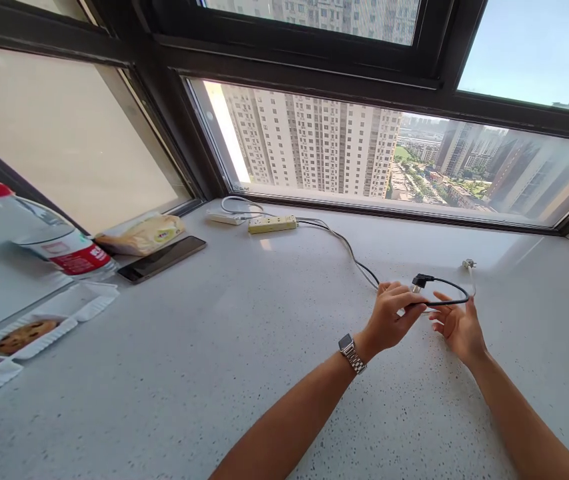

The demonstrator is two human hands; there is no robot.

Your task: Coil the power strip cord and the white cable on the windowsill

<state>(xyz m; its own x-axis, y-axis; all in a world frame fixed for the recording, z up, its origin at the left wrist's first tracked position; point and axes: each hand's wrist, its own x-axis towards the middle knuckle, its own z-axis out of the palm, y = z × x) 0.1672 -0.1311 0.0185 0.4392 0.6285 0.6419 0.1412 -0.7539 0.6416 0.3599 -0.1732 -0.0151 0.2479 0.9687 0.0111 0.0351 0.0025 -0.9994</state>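
My left hand [395, 312], with a watch on its wrist, is closed on a black power cord [447, 303]. Beyond its fingers the cord bends round in a loop, and the black plug [421, 281] at its end sits just above the hand. To the right, my right hand [460, 331] has its fingers apart, its thumb close by the loop; whether it touches the cord is hard to see. A white plug [469, 265] on a white cord stands on the counter behind that hand, which hides part of the white cord.
On the white speckled counter [204, 373], cords run back to a power strip [273, 225] beside a white adapter [225, 219] under the window. At left are a phone [161, 259], a yellowish packet [147, 233], a red-capped bottle [47, 230] and cookies in a plastic tray [93, 300].
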